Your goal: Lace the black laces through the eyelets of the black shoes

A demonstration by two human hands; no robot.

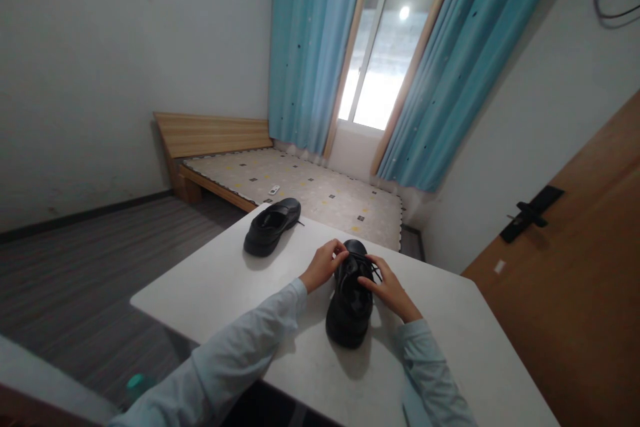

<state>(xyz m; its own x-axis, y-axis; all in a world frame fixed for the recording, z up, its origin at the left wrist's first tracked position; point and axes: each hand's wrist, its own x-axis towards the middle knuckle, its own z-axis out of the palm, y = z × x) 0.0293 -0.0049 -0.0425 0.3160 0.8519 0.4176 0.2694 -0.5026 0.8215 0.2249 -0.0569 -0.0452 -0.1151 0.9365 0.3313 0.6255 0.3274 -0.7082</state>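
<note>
Both hands, left [323,265] and right [389,288], pinch laces of black leather shoe [351,297]; heel toward wearer.

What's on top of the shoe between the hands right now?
Black laces cross the near shoe. The left hand and right hand pinch them. Fingers cover the lace ends; whether they are knotted cannot be seen.

Both hands [323,265] [389,290] on black shoe [350,300] laces, white table [225,280]
</note>
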